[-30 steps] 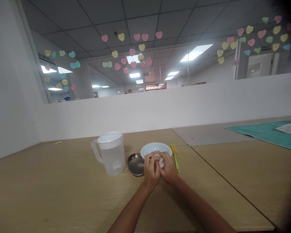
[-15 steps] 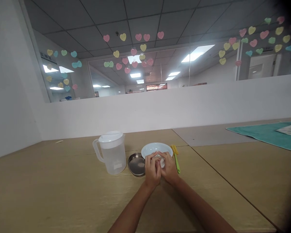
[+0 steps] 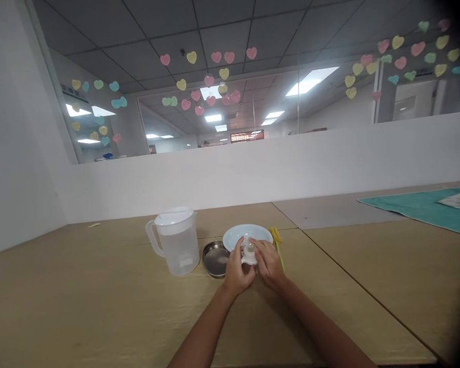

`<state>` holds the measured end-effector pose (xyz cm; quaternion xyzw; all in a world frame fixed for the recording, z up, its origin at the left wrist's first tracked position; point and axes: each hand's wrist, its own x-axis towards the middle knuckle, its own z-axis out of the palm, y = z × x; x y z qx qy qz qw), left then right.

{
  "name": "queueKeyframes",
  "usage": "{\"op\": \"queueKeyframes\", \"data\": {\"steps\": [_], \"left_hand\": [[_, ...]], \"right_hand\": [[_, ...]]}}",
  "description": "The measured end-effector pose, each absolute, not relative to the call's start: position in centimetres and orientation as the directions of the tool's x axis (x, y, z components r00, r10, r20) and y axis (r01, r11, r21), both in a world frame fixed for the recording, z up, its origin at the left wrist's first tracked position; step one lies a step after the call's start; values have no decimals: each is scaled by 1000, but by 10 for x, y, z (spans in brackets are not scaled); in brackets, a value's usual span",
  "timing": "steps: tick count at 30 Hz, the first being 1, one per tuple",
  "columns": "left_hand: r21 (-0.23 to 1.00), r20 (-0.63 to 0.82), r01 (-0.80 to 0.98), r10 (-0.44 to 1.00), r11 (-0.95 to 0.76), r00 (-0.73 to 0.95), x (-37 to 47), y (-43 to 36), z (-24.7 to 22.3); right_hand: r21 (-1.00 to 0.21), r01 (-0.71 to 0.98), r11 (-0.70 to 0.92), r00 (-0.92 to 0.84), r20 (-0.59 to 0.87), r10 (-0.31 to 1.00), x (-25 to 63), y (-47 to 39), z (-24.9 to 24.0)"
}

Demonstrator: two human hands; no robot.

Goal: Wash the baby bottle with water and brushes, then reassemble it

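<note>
Between my two hands is a small white-and-clear piece (image 3: 249, 251) with a see-through domed top and a wavy white rim, pacifier-like in shape. My left hand (image 3: 237, 268) grips it from the left, fingertips at its upper side and thumb low. From the right, my right hand (image 3: 270, 263) closes on it with fingers at the top and side. Just behind it stands a white bowl (image 3: 249, 231), its front partly hidden by my hands. A round shallow steel dish (image 3: 215, 259) sits left of my left hand. Beside my right hand lies a yellow-headed brush (image 3: 276, 236) with a green handle.
A clear plastic jug (image 3: 180, 245) with a white lid stands left of the steel dish. At the far right a teal cloth (image 3: 417, 208) covers part of the table (image 3: 99, 301). Behind runs a low white wall (image 3: 230, 179) under a window with heart-shaped notes.
My hands have loosened around the white-and-clear piece and turned it, so more of its dome and rim shows. The dish, bowl, brush and jug stay in place.
</note>
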<state>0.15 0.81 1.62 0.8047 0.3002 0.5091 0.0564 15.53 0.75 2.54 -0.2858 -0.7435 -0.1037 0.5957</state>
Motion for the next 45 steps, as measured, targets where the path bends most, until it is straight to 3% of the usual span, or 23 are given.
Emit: {"op": "queueKeyframes", "data": {"steps": [9,27,38,42,45], "left_hand": [[397,789,438,544,-806,286,7,5,20],[417,757,471,584,-777,293,8,6,19],[320,810,505,508,-802,294,9,2,23],[337,808,503,519,-796,279,9,2,22],[353,796,506,537,-787,280,7,2,21]], "right_hand": [[-157,546,823,-31,978,207,154,6,30],[-56,595,802,-9,997,75,153,5,33],[-36,591,806,-21,998,61,154,9,29],[-124,529,840,-10,988,152,155,9,28],[-324,441,837,81,943,322,155,10,26]]}}
